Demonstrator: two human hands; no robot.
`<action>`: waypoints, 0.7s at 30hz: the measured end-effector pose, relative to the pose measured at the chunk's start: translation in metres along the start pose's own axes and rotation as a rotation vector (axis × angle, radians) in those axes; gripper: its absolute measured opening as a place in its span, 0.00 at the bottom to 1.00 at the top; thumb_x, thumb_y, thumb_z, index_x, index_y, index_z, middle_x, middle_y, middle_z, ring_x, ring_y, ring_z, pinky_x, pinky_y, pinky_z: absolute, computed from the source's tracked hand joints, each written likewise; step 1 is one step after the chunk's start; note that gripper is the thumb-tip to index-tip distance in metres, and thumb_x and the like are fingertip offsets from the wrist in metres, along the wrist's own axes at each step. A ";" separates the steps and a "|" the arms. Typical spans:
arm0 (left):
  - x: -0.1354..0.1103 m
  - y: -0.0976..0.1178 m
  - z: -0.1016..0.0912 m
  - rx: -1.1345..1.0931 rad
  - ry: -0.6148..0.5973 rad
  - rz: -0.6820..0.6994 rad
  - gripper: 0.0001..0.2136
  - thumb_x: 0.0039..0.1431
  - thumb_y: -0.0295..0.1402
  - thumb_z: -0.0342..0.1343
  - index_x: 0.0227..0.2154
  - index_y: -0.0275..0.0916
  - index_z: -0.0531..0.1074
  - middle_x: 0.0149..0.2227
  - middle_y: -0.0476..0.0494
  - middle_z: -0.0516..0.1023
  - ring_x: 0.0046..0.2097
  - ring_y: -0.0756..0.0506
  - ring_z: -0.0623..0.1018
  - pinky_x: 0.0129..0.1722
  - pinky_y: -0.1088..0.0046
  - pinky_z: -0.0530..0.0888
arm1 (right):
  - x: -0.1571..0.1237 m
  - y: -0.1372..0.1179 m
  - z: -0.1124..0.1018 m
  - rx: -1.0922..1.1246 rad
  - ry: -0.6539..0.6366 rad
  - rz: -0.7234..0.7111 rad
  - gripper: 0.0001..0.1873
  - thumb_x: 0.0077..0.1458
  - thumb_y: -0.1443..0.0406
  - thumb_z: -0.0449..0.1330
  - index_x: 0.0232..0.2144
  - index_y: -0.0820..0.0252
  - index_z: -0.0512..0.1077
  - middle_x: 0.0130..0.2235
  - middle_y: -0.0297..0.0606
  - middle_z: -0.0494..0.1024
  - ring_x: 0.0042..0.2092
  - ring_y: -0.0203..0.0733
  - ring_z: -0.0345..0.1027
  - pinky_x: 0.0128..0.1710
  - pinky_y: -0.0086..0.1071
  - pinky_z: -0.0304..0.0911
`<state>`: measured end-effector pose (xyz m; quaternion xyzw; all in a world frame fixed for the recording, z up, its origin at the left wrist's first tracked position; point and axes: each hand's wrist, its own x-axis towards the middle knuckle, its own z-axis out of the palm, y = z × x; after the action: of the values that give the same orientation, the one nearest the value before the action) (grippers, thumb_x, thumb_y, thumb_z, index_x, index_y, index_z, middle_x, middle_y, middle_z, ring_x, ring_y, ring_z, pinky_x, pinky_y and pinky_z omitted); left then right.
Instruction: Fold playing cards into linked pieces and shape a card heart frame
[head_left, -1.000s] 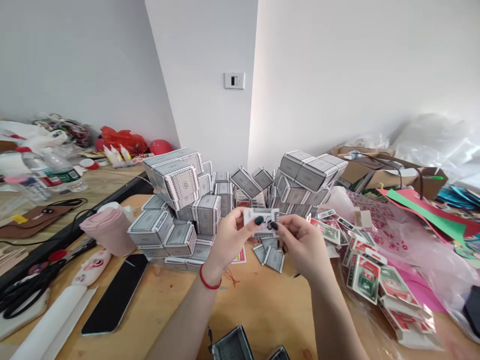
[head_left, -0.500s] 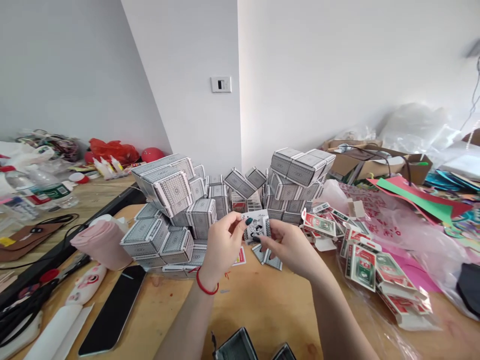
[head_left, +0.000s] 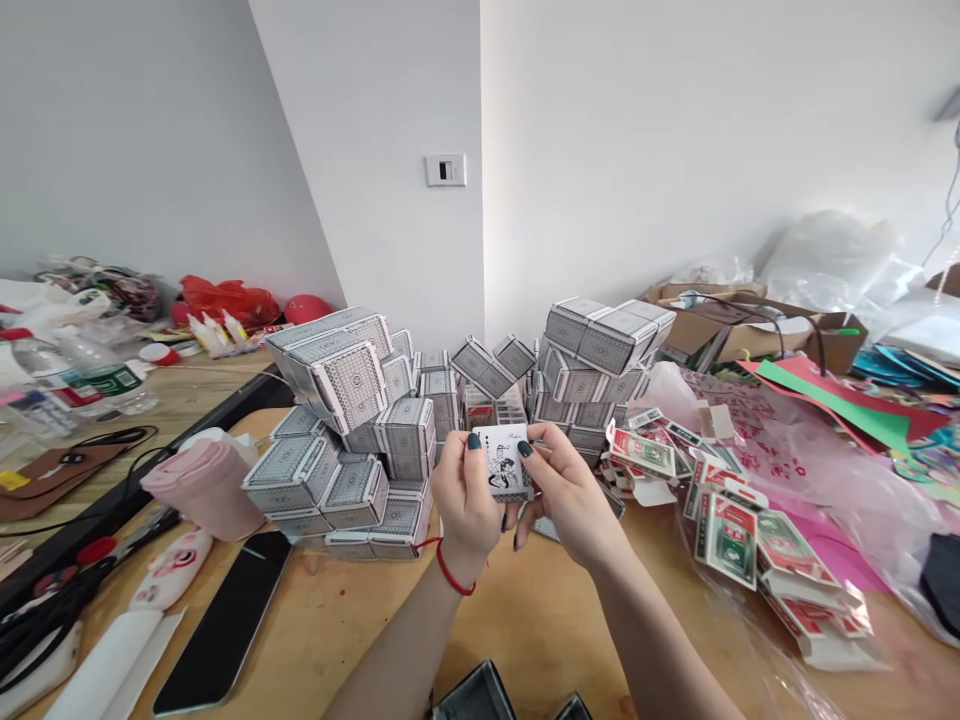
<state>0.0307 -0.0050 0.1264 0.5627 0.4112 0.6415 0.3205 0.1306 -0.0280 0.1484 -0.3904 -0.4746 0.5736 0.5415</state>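
Note:
Both hands grip a small deck of playing cards (head_left: 504, 462), its joker face turned up toward me. My left hand (head_left: 469, 500) is closed on its left edge, with the thumb lying along the near side of the joker. My right hand (head_left: 574, 495) pinches the right edge, thumb on top and fingers curled below. Patterned card backs (head_left: 551, 528) lie on the table, partly hidden behind my right hand. Beyond the hands, boxes made of grey-patterned playing cards are piled in a left stack (head_left: 352, 390) and a right stack (head_left: 592, 340).
Opened card packs (head_left: 727, 540) lie heaped on the right beside crumpled plastic (head_left: 795, 420). On the left are a black phone (head_left: 229, 620), a pink cloth roll (head_left: 202, 475) and black scissors (head_left: 45, 590). Dark open boxes (head_left: 476, 695) stand at the near edge.
My hands have drawn closer together around the cards, the right thumb now on the joker's face. The left hand has shifted right, and the red-printed card on the table is hidden.

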 end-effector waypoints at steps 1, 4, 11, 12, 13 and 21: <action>0.000 0.000 -0.001 -0.028 -0.003 -0.008 0.12 0.59 0.37 0.41 0.22 0.40 0.57 0.16 0.54 0.59 0.17 0.53 0.61 0.17 0.78 0.58 | 0.000 0.000 0.001 0.012 -0.005 0.002 0.15 0.52 0.53 0.51 0.38 0.54 0.57 0.27 0.28 0.70 0.17 0.31 0.64 0.12 0.25 0.64; -0.001 0.000 -0.002 -0.075 -0.021 0.005 0.10 0.58 0.35 0.41 0.24 0.40 0.60 0.16 0.54 0.61 0.17 0.53 0.61 0.16 0.78 0.58 | -0.002 0.000 0.001 0.036 -0.003 -0.019 0.13 0.53 0.54 0.51 0.35 0.54 0.56 0.24 0.27 0.69 0.16 0.31 0.63 0.11 0.25 0.62; -0.004 0.000 0.001 -0.179 -0.033 0.012 0.11 0.56 0.33 0.43 0.40 0.39 0.65 0.29 0.47 0.71 0.25 0.51 0.69 0.23 0.78 0.66 | -0.005 -0.005 0.004 -0.023 0.047 -0.073 0.14 0.54 0.58 0.49 0.42 0.53 0.56 0.18 0.24 0.64 0.14 0.32 0.61 0.09 0.23 0.56; -0.004 0.000 0.002 -0.194 -0.025 0.012 0.11 0.56 0.33 0.43 0.40 0.38 0.64 0.30 0.46 0.71 0.26 0.51 0.70 0.24 0.78 0.67 | -0.005 -0.006 0.004 -0.030 0.053 -0.078 0.14 0.53 0.58 0.49 0.42 0.53 0.56 0.18 0.23 0.64 0.13 0.32 0.61 0.09 0.23 0.56; -0.004 0.000 0.002 -0.210 -0.024 0.006 0.11 0.55 0.33 0.43 0.40 0.38 0.64 0.30 0.46 0.71 0.26 0.51 0.69 0.23 0.78 0.67 | -0.006 -0.006 0.004 -0.038 0.057 -0.082 0.13 0.53 0.59 0.49 0.42 0.53 0.56 0.18 0.23 0.64 0.13 0.32 0.60 0.08 0.23 0.55; -0.003 0.013 0.004 -0.348 -0.094 -0.194 0.09 0.55 0.32 0.44 0.36 0.38 0.66 0.19 0.53 0.66 0.15 0.55 0.61 0.13 0.81 0.59 | -0.009 -0.006 0.006 -0.047 0.093 -0.129 0.07 0.54 0.60 0.48 0.36 0.54 0.56 0.24 0.25 0.67 0.13 0.28 0.59 0.09 0.22 0.57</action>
<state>0.0354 -0.0130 0.1365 0.4858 0.3312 0.6420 0.4921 0.1269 -0.0376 0.1551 -0.3979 -0.4866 0.5075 0.5894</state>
